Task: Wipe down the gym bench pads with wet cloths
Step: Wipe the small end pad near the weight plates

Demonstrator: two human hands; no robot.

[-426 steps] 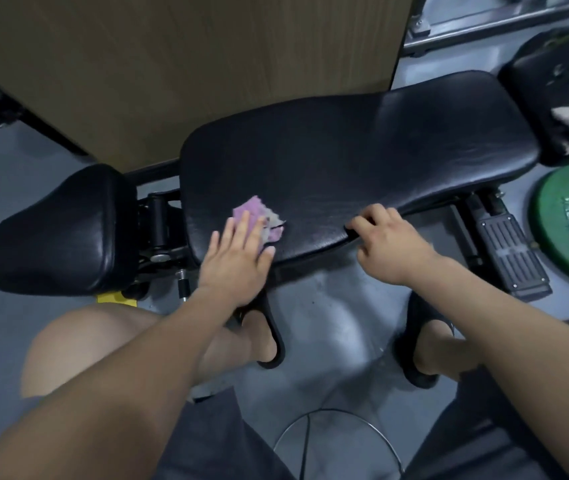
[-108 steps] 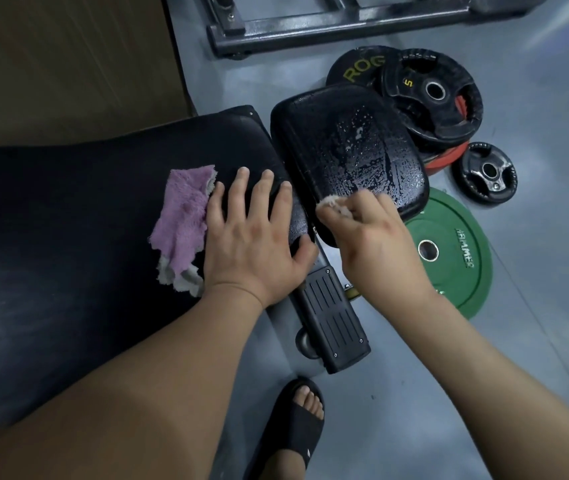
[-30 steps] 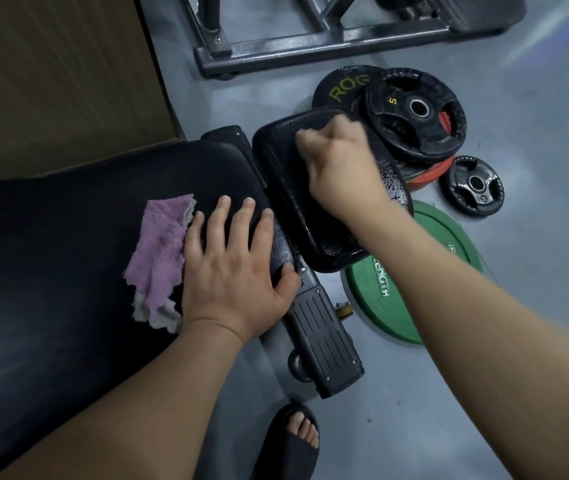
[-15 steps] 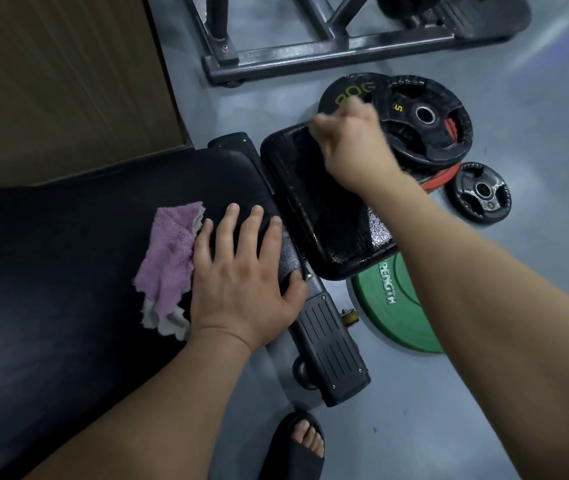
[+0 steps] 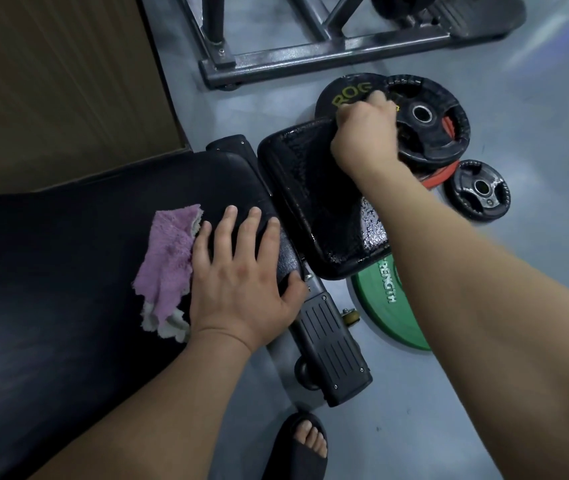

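The long black bench pad (image 5: 68, 271) fills the left of the view. A pink cloth (image 5: 168, 258) lies on its right end. My left hand (image 5: 241, 278) rests flat beside the cloth, fingers spread over the pad's end, thumb over the edge. A smaller black pad (image 5: 310, 202) lies on the floor to the right, wet and shiny near its lower right. My right hand (image 5: 366, 136) is fisted at that pad's far corner, closed on a pale cloth that is almost fully hidden inside the fist.
Black weight plates (image 5: 425, 123), a small black plate (image 5: 480, 190), a red plate edge and a green plate (image 5: 387, 306) lie on the grey floor at right. The bench foot (image 5: 331, 351) sticks out below. A steel rack base (image 5: 328, 53) runs behind. My sandalled foot (image 5: 300, 445) stands near.
My right hand has slid from the small pad's left part up to its far right corner. My left hand has stayed on the bench end beside the pink cloth.
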